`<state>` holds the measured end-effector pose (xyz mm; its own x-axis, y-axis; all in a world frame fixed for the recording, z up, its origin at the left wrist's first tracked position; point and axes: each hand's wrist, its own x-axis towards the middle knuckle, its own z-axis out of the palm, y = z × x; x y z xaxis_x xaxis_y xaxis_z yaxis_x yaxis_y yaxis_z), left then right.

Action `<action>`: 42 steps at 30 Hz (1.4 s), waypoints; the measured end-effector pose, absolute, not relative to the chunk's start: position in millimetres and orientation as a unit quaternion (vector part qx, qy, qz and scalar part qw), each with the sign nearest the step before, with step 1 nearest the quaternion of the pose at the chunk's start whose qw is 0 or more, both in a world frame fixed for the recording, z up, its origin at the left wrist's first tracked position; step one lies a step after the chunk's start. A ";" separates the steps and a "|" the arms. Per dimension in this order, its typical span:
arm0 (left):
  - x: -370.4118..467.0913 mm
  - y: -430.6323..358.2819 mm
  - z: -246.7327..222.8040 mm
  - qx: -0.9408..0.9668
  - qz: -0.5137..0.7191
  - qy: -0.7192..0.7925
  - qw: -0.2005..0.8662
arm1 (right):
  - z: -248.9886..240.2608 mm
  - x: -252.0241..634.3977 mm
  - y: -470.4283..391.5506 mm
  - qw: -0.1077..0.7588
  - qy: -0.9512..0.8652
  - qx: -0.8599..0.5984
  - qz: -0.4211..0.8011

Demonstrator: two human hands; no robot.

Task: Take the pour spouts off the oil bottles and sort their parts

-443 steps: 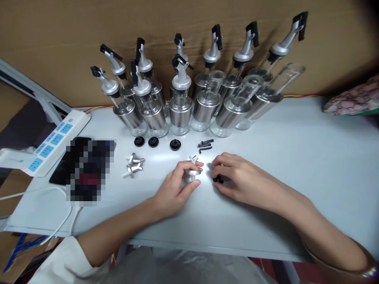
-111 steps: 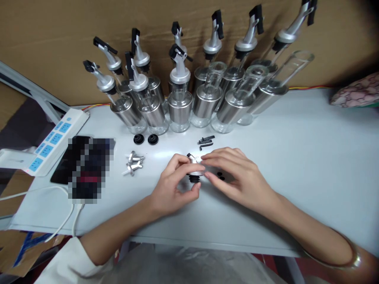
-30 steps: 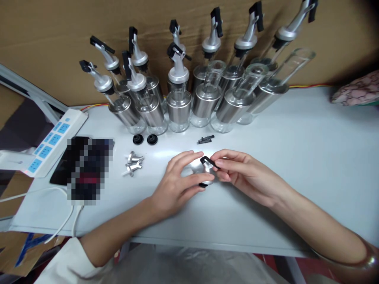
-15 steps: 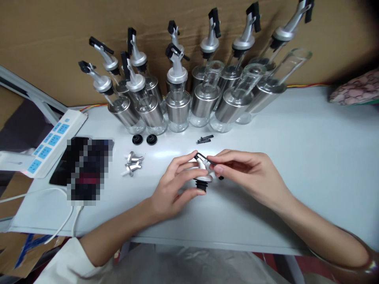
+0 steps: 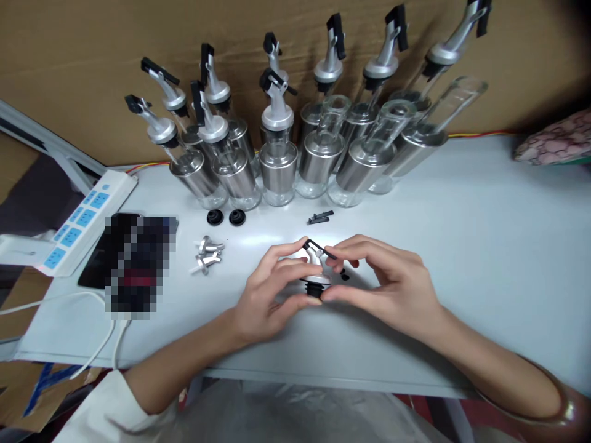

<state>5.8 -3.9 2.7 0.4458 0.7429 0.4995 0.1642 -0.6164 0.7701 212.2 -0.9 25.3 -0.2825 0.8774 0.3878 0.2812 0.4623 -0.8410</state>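
The left hand (image 5: 270, 289) pinches a silver pourer (image 5: 314, 259) from the side, one fingertip at the top by the lever's bend, another finger across the spout body and the thumb low at the ribbed stopper (image 5: 314, 288). The right hand (image 5: 399, 280) closes on the other side, fingers at the free end of the black lever (image 5: 322, 250) and thumb by the bottom of the stopper. The pourer is roughly upright between the hands over the counter (image 5: 489, 264); whether it rests there cannot be told. The step in hand looks to be fitting or pressing down the lever, and the next move seems to call for a firm squeeze with the stopper braced and the lever in line with its pivot. Small black bits (image 5: 345, 277) lie just beside the right fingers. Two loose levers (image 5: 320, 218), two loose stoppers (image 5: 237, 217) and two bare spouts (image 5: 209, 263) lie apart, and three open bottles (image 5: 322, 160) stand at the back among capped ones.
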 end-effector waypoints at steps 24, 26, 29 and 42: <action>9.1 -2.8 0.3 0.746 0.476 0.304 0.353 | 21.4 206.5 -6.3 0.464 -0.746 -0.386 0.280; 8.5 -3.8 1.5 0.746 0.474 0.306 0.353 | 20.1 207.6 -6.7 0.456 -0.734 -0.408 0.296; 7.9 -4.2 2.6 0.751 0.471 0.305 0.348 | 19.9 208.7 -6.1 0.431 -0.743 -0.413 0.302; 9.4 0.2 -1.8 0.713 0.478 0.342 0.382 | 27.0 203.1 -0.1 0.416 -0.627 -0.452 0.480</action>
<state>9.4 0.2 -1.8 0.3093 0.8532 0.4200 0.1232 -0.4738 0.8720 203.1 -0.1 27.0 -0.2456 0.9654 0.0880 0.1674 0.1317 -0.9771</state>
